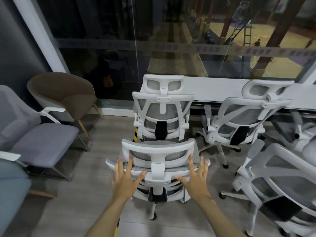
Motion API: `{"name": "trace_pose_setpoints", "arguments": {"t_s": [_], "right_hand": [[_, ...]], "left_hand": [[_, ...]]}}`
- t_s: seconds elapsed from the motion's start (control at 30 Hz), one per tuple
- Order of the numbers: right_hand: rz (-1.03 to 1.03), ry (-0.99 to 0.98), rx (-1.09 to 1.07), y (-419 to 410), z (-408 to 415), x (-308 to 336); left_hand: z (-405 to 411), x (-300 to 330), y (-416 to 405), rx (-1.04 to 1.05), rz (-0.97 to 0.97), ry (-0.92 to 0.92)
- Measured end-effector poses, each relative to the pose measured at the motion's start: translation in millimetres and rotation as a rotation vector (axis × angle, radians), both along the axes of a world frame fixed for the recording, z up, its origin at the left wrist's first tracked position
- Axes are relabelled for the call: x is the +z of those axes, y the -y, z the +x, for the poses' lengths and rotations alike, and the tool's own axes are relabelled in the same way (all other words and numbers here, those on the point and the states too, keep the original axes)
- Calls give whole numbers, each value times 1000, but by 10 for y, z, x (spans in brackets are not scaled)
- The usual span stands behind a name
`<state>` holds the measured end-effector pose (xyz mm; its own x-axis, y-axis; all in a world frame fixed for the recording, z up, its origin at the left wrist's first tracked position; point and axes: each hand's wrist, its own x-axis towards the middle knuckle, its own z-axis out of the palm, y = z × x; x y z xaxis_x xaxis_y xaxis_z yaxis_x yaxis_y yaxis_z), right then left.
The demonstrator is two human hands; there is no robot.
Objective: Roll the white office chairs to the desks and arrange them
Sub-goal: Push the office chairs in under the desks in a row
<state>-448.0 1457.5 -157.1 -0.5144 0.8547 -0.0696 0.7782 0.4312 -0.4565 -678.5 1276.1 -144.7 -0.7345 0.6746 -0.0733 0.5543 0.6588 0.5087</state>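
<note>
Here, both hands hover over the back of the near chair [158, 161], the left hand [125, 178] and right hand [195, 177] set symmetrically either side of its central spine. The fingers [130, 161] of each hand are spread and straight, gripping nothing; whether the tips touch the mesh edge cannot be told. The even spacing suggests preparation for a two-handed push, which would keep a castered chair from swivelling as it rolls.

Directly beyond the fingers stands a second chair [162, 110], its back toward the viewer and its seat tucked against the white desk [213, 88] that runs along the glass wall. To the right of the fingers a third chair [246, 115] is likewise parked facing the desk, apparently so that the row presents uniformly. Nearer, and right of the right hand, a fourth chair [277, 182] stands tilted off-line, seemingly awaiting placement.

Left of the left hand, three non-task seats line the wall: a brown armchair [65, 94], a grey chair [41, 137] and a blue seat [12, 190]. A yellow-black floor strip [135, 137] shows between the near chair and the second.

Since the slot straight ahead is occupied, the near chair probably needs steering sideways to a free place.
</note>
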Motion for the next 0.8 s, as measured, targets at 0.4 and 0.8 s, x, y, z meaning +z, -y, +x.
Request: {"name": "trace_pose_setpoints", "arguments": {"t_s": [0.4, 0.8], "right_hand": [[-53, 49, -25, -190, -85, 142], [-23, 111, -22, 39, 31, 177]], "left_hand": [[-95, 22, -209, -61, 0, 45], [-159, 157, 50, -159, -63, 87]]}}
